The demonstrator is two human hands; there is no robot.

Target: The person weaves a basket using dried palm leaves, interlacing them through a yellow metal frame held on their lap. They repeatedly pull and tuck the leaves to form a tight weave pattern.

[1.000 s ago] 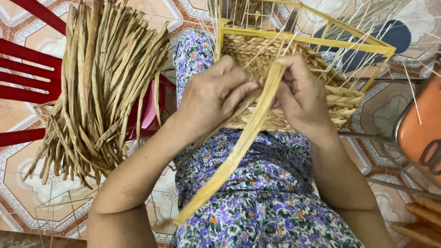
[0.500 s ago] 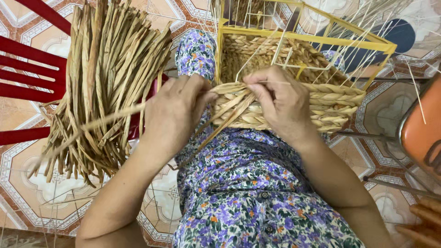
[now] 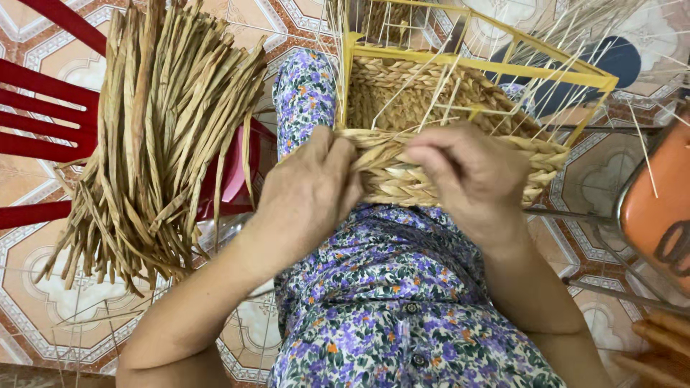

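Observation:
A half-woven straw basket (image 3: 460,108) on a yellow wire frame (image 3: 474,65) rests on my lap, over a purple flowered dress (image 3: 388,302). My left hand (image 3: 305,197) grips the near left corner of the woven wall, fingers closed on a straw strand there. My right hand (image 3: 467,172) pinches the braided top edge of the near wall, thumb and fingers closed on the weave. Thin pale stakes stick up from the frame.
A thick bundle of dried straw strips (image 3: 158,136) lies over a red plastic chair (image 3: 43,122) at my left. An orange seat with metal legs (image 3: 658,208) stands at the right. Patterned floor tiles (image 3: 43,302) lie beneath.
The long loose strand that hung down over my lap has been drawn into the weave. My left hand moved left and down to the basket's corner; the right hand stays on the near wall.

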